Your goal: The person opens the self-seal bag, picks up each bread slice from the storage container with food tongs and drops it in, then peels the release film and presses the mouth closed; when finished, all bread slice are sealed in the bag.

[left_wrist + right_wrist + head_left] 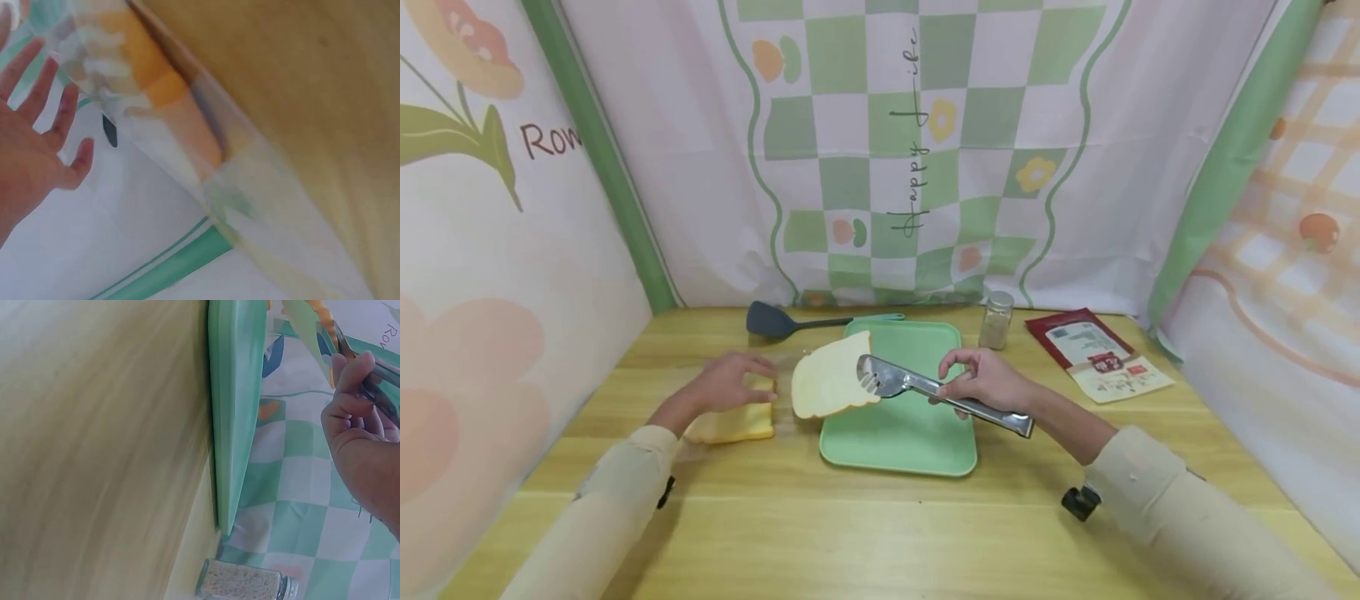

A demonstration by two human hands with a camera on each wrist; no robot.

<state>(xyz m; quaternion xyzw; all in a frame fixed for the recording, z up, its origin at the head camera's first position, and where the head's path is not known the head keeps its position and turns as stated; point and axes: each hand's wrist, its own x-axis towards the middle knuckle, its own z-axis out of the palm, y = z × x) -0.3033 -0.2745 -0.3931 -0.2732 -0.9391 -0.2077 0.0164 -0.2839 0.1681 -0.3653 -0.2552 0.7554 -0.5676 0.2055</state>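
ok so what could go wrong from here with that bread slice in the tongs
The bread slice is held up by the tongs near one edge only, so it might tear or slip out. In the head view, much of it shows left of the green tray, so if dropped now it could land partly on the table.

Printed cloth (700, 167) surrounds a kitchen-like table (850, 546), shown by its spatula (769, 322), tongs (921, 384), jar (996, 323) and bread slice (829, 380).
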